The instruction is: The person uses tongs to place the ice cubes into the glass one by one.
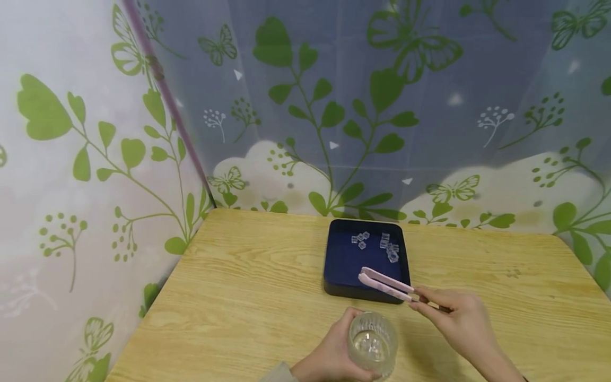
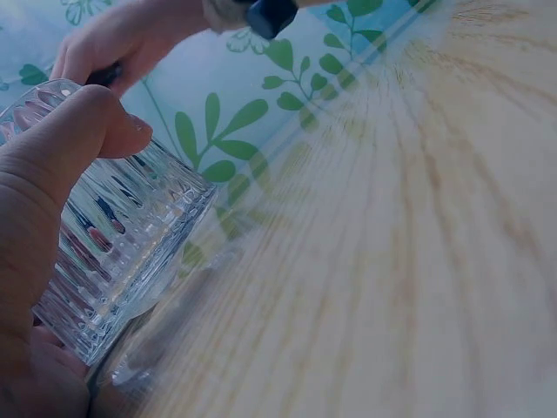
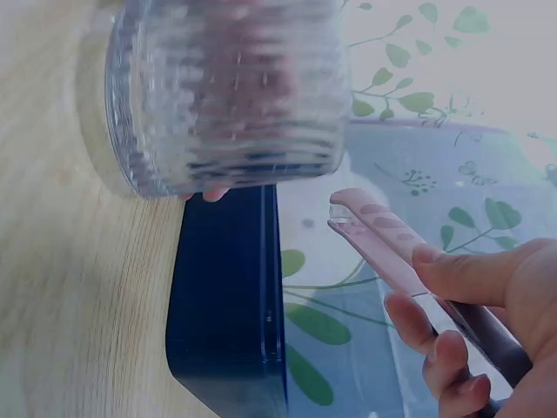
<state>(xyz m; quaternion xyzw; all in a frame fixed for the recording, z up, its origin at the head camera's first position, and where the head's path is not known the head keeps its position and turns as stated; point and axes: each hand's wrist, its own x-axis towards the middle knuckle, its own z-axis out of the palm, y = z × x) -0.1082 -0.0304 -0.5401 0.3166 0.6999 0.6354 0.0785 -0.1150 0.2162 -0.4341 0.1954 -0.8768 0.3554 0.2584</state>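
My left hand (image 1: 336,347) grips a clear ribbed glass (image 1: 373,339), its thumb lying across the outer wall in the left wrist view. A few clear pieces seem to lie at the glass's bottom, too blurred to count. With thumb and fingers, my right hand (image 1: 460,318) holds pink-tipped tongs (image 1: 386,286) by their dark handle end. Between the tong tips in the right wrist view sits a small clear cube (image 3: 340,213). Those tips hover over the near part of a dark blue tray (image 1: 341,270). Several clear cubes (image 1: 392,252) lie along the tray's right side.
Another small group of clear cubes (image 1: 360,239) lies toward the tray's back. The tray stands on a wood-grain table (image 1: 248,286), near its far edge. Curtains with green leaves and butterflies (image 1: 305,106) hang behind the table and at the left.
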